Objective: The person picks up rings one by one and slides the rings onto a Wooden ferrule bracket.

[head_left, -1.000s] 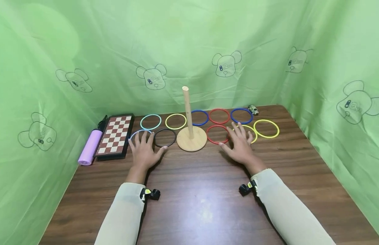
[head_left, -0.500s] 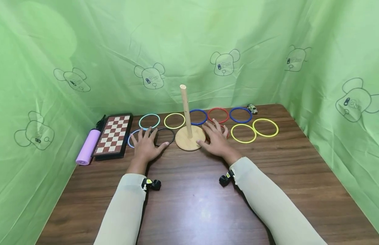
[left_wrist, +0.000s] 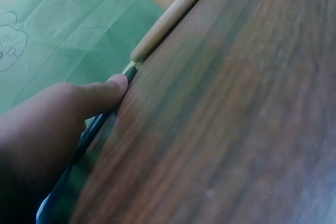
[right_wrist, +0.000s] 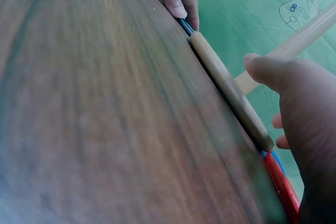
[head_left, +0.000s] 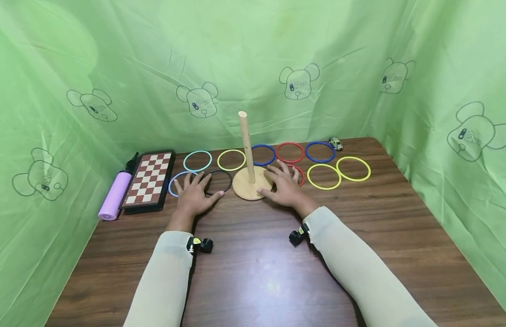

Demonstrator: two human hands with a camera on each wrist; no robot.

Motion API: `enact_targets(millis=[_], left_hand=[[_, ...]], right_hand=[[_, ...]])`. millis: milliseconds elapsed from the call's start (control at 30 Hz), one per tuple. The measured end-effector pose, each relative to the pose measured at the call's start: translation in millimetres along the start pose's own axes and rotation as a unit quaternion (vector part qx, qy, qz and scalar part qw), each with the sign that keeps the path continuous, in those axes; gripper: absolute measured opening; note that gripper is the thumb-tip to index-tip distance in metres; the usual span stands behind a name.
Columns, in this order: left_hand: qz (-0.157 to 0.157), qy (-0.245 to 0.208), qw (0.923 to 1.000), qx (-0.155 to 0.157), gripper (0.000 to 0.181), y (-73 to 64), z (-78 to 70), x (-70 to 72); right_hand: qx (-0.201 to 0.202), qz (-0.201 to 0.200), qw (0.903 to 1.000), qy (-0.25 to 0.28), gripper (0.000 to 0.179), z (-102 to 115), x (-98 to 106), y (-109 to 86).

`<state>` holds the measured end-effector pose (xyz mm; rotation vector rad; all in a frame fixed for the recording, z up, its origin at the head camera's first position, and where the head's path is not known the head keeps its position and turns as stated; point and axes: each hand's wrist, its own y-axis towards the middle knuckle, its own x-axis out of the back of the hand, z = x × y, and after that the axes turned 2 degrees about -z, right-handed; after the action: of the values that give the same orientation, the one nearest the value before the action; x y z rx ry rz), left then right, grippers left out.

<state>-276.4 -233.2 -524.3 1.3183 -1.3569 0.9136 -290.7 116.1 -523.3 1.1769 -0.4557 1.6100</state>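
The left hand lies spread at the black ring; the right hand, loosely spread beside the stand, should avoid jolting it.

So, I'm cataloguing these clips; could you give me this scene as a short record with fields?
left hand: spread over the light blue ring and black ring
right hand: over the round base and front red ring
wooden peg: upright, no ring on it
rings: ten, lying on the table
left side: chequered board, purple cylinder
toy car: near the table's back edge, beside a blue ring
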Motion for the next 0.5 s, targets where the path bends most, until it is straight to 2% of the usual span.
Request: enact_targets(millis=[200, 500], left_hand=[[0.008, 0.001, 1.0000, 0.001, 0.093, -0.2, -3.2, 1.8], [-0.006, -0.001, 1.0000, -0.001, 0.086, -1.6, -3.3, 0.9]], right_hand=[[0.002, 0.008, 1.0000, 0.000, 0.078, 0.9, 2.9, -0.7], [-0.007, 0.020, 0.9998, -0.008, 0.077, 2.6, 3.0, -2.7]])
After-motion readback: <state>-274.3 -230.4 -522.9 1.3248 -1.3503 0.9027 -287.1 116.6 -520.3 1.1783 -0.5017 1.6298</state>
